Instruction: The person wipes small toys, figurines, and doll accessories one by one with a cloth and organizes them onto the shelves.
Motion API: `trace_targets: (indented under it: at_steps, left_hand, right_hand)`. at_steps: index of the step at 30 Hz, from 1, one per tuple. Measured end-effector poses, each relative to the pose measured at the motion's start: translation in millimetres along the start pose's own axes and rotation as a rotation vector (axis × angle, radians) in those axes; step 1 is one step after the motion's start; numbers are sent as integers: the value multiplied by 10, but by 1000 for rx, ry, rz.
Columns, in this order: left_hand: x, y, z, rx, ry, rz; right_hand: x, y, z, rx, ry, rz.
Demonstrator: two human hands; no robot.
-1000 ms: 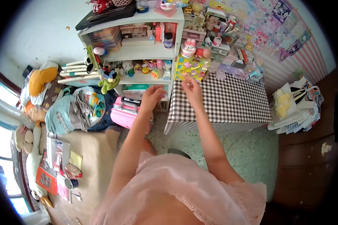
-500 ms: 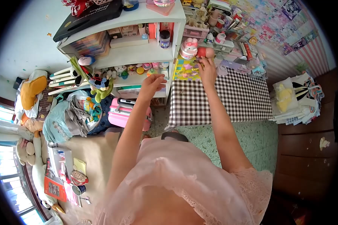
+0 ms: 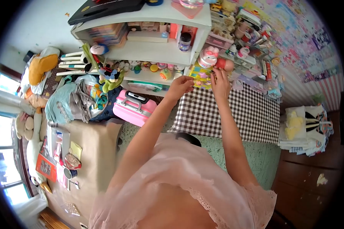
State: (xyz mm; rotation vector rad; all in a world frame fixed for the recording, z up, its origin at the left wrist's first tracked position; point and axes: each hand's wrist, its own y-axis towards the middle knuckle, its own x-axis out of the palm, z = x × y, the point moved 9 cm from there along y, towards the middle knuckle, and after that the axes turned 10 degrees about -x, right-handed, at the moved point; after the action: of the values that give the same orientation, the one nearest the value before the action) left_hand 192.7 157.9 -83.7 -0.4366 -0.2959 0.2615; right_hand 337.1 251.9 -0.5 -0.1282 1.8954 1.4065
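Observation:
My right hand is over the back left of the checkered table, its fingertips at the edge of a yellow patterned sheet with small pastel pieces on it. Its fingers are bent, and anything between them is too small to tell. My left hand hovers at the left side of the sheet, fingers curled together; what they may hold is hidden. Behind the sheet stand a white and pink bunny figure and a reddish round object, close to my right fingertips.
A white shelf with toys and a dark jar stands at the left of the table. Below it is a pink suitcase. Stacked organizers line the table's back. A bed lies at the left.
My left hand has moved right, up to the yellow sheet. My right hand reached right to the reddish object and stays near it. The view has shifted.

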Motion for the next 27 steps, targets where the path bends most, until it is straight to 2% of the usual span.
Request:
trace_targets:
  at_steps: [2,3,4,6,7,10,14,16,18,20,22,24,27]
  left_hand:
    - [-76,-2,-35,13,-28,38]
    - [-105,-24,-59,9,-37,47]
    - [-141,-41,-70,9,-54,67]
    - [-199,-52,-83,15,-79,87]
    - [-236,-57,-106,9,-97,100]
    - [-338,-79,-74,28,-131,117]
    - [-538,-115,-5,59,-125,129]
    - [-652,-188,40,75,-110,144]
    - [-809,-272,54,58,-128,182]
    - [-962,-367,69,64,-127,195]
    - [-1163,-454,95,72,-133,229]
    - [-1335,-546,136,94,-133,240]
    - [-1580,-667,192,107,-126,274]
  right_hand:
    - [99,-34,-91,-20,-77,-66]
    - [187,-55,-25,119,62,-161]
    - [175,-46,-102,111,68,-168]
    - [177,-36,-196,231,265,-166]
    - [204,-6,-331,106,295,-118]
    - [255,225,-784,-43,328,-166]
    - [492,570,-1105,-33,347,-101]
    - [619,687,-1084,42,341,38]
    - [890,778,-1012,124,384,39]
    - [1089,798,-772,364,378,104]
    - [1178,876,-716,396,288,129]
    - [1362,801,-519,648,380,98]
    - [1356,760,-523,644,243,216]
